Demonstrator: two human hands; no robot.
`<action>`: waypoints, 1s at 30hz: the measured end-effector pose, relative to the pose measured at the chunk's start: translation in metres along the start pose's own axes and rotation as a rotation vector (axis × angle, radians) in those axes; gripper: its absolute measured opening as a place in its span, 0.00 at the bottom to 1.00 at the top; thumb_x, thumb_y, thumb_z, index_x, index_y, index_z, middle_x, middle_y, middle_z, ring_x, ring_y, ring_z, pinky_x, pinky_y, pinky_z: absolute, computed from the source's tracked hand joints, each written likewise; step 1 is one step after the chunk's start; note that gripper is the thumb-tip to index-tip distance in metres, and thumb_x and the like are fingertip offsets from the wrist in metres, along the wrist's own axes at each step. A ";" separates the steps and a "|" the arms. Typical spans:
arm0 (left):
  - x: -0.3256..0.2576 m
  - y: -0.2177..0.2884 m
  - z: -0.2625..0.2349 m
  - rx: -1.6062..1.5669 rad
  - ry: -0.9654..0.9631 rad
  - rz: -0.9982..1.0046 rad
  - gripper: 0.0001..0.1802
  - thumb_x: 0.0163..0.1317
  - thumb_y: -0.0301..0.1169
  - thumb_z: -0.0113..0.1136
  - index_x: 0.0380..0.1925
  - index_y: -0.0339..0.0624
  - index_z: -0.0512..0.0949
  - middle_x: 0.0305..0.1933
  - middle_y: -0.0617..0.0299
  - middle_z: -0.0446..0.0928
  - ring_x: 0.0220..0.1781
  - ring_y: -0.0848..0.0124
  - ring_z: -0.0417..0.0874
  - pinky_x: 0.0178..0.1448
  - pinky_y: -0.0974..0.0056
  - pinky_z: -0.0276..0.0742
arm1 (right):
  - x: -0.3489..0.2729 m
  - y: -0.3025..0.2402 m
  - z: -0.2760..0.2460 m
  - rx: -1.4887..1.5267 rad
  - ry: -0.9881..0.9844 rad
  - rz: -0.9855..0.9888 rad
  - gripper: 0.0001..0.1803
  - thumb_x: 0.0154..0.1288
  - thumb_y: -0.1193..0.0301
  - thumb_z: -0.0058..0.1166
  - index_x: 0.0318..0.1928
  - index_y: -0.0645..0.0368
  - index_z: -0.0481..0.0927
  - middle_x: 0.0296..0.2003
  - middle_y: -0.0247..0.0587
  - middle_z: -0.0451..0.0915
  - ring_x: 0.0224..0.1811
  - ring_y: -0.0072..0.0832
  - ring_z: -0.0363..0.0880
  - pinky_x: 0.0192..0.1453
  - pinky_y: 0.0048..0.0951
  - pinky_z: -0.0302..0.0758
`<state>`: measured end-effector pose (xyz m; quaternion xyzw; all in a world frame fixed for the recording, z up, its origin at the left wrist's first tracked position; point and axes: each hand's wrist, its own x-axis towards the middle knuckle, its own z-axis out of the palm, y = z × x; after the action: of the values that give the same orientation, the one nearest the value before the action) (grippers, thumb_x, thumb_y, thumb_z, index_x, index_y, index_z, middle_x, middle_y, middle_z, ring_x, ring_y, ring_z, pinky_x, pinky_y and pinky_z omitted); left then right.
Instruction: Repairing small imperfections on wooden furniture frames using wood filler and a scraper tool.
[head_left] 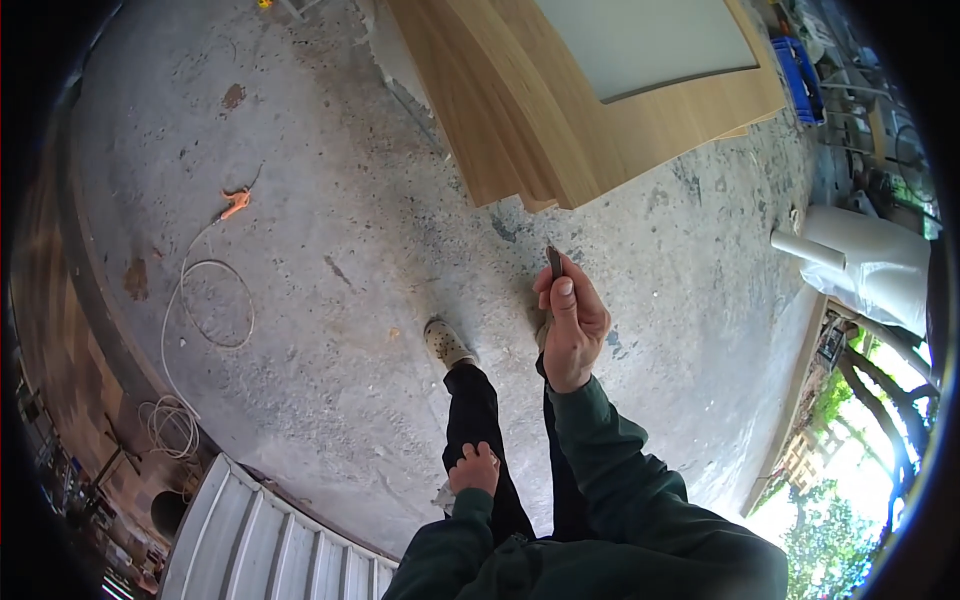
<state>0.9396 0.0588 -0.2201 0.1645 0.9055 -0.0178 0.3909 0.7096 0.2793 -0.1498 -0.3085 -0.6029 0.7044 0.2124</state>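
Note:
My right hand (575,325) is raised in front of me at the middle. Its thumb and fingers pinch a short, slim, dark object (555,262) with a narrow tip pointing away from me; its exact kind is too small to make out. My left hand (474,470) hangs low against my left thigh, its fingers curled in. Whatever it holds, if anything, is hidden. Beyond the right hand, apart from it, lies a stack of wood-coloured door panels (560,120), the top one with a pale inset panel (655,40).
An orange air blow gun (236,203) on a coiled pale hose (168,340) lies on the rough concrete floor (330,200) at left. A white ribbed panel (255,545) stands at lower left. At right are a blue crate (797,82) and a plastic-wrapped roll (870,265).

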 end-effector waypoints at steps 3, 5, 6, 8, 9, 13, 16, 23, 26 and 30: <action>0.000 -0.002 0.000 -0.020 0.016 0.008 0.14 0.53 0.45 0.58 0.31 0.52 0.68 0.34 0.59 0.69 0.24 0.60 0.78 0.24 0.55 0.73 | -0.005 0.007 0.008 0.000 -0.025 -0.010 0.16 0.69 0.72 0.45 0.52 0.69 0.74 0.33 0.34 0.73 0.36 0.20 0.69 0.44 0.19 0.65; -0.001 0.000 0.001 -0.040 0.023 0.002 0.14 0.53 0.45 0.58 0.31 0.52 0.68 0.34 0.59 0.69 0.24 0.60 0.79 0.24 0.55 0.73 | -0.007 0.011 0.016 -0.009 -0.023 0.047 0.16 0.69 0.72 0.46 0.53 0.68 0.74 0.33 0.34 0.73 0.35 0.20 0.69 0.44 0.19 0.66; -0.002 0.002 0.002 -0.036 0.029 0.004 0.14 0.53 0.45 0.58 0.31 0.52 0.68 0.34 0.59 0.69 0.24 0.60 0.79 0.24 0.55 0.73 | -0.005 0.016 0.020 0.022 -0.015 0.030 0.15 0.68 0.74 0.48 0.53 0.68 0.74 0.32 0.33 0.73 0.35 0.20 0.70 0.43 0.19 0.66; -0.003 0.006 0.004 -0.038 0.043 0.006 0.13 0.53 0.44 0.58 0.31 0.52 0.68 0.33 0.59 0.69 0.24 0.60 0.78 0.23 0.55 0.73 | -0.002 0.022 0.029 0.027 0.000 0.000 0.15 0.67 0.74 0.48 0.52 0.67 0.75 0.32 0.33 0.73 0.34 0.20 0.69 0.41 0.18 0.66; -0.004 0.007 0.004 -0.036 0.044 0.002 0.13 0.53 0.44 0.58 0.31 0.52 0.68 0.33 0.59 0.69 0.24 0.60 0.78 0.23 0.55 0.73 | 0.000 0.024 0.032 0.025 0.016 -0.024 0.15 0.67 0.75 0.49 0.52 0.67 0.75 0.32 0.33 0.73 0.34 0.19 0.69 0.40 0.18 0.66; -0.005 0.012 0.008 -0.047 0.028 -0.011 0.12 0.52 0.43 0.57 0.30 0.52 0.68 0.33 0.59 0.69 0.23 0.61 0.78 0.22 0.55 0.73 | 0.014 0.035 0.042 -0.117 0.035 -0.146 0.14 0.65 0.75 0.51 0.51 0.65 0.77 0.30 0.33 0.73 0.32 0.18 0.68 0.37 0.17 0.65; -0.005 0.015 0.012 -0.040 0.053 -0.016 0.12 0.52 0.43 0.58 0.30 0.53 0.68 0.32 0.59 0.69 0.23 0.61 0.78 0.22 0.55 0.72 | 0.018 0.041 0.048 -0.181 0.067 -0.201 0.14 0.64 0.76 0.52 0.50 0.62 0.78 0.30 0.33 0.73 0.30 0.18 0.68 0.35 0.17 0.64; -0.006 0.012 0.012 -0.043 0.060 -0.019 0.11 0.51 0.43 0.57 0.29 0.54 0.68 0.32 0.61 0.70 0.22 0.63 0.77 0.22 0.57 0.71 | 0.015 0.043 0.050 -0.304 0.104 -0.299 0.15 0.60 0.80 0.55 0.49 0.60 0.79 0.32 0.34 0.75 0.31 0.19 0.70 0.34 0.18 0.67; -0.006 0.009 0.011 -0.048 0.062 -0.021 0.11 0.51 0.43 0.57 0.30 0.54 0.69 0.32 0.61 0.70 0.22 0.63 0.77 0.22 0.57 0.71 | 0.015 0.045 0.053 -0.346 0.120 -0.337 0.16 0.59 0.81 0.56 0.49 0.60 0.79 0.31 0.34 0.74 0.30 0.20 0.70 0.34 0.18 0.67; -0.004 0.009 0.010 -0.079 0.062 -0.013 0.13 0.50 0.42 0.60 0.29 0.53 0.68 0.32 0.59 0.69 0.22 0.61 0.78 0.22 0.56 0.72 | 0.019 0.050 0.050 -0.469 0.140 -0.468 0.18 0.56 0.83 0.58 0.48 0.59 0.80 0.29 0.34 0.72 0.28 0.22 0.69 0.33 0.19 0.68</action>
<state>0.9520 0.0645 -0.2229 0.1436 0.9182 0.0205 0.3685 0.6647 0.2469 -0.1979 -0.2498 -0.7871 0.4556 0.3325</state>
